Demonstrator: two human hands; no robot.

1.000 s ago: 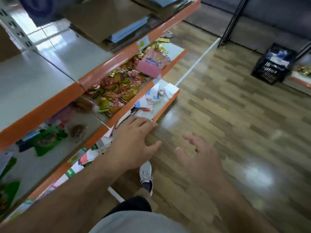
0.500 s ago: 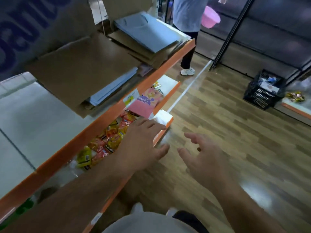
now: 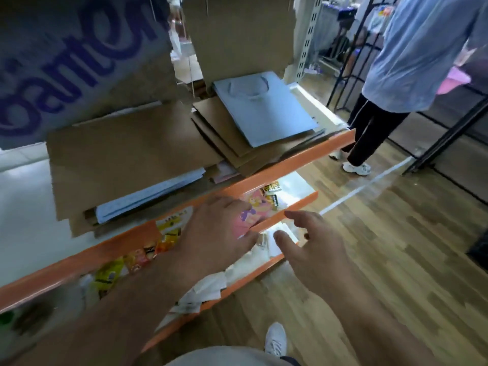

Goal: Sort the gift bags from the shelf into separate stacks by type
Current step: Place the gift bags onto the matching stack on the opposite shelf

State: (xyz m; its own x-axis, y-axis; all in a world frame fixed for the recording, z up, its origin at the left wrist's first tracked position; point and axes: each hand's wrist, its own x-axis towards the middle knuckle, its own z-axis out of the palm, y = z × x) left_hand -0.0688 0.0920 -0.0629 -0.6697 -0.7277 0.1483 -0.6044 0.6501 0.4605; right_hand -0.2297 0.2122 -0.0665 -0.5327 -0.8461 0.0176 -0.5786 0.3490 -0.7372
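Motion smears much of the view. The purple lettering on the big panel [image 3: 66, 62] at 10 o'clock is cut off and unreadable, and the packets [image 3: 144, 256] on the lower shelf are only yellow and orange blurs. Your left hand [image 3: 214, 233] covers part of a pink bag [image 3: 260, 208], and you cannot tell whether it touches it.

Both grips are apart. The left hand's fingers lie straight over the orange shelf lip [image 3: 303, 157], and the right hand [image 3: 314, 249] is spread, holding nothing.

The gift bags lie on the top shelf, at 12 o'clock from both hands. There is a brown stack [image 3: 126, 159] at 11 o'clock and a pale blue bag [image 3: 266, 112] on more brown ones at 1 o'clock.
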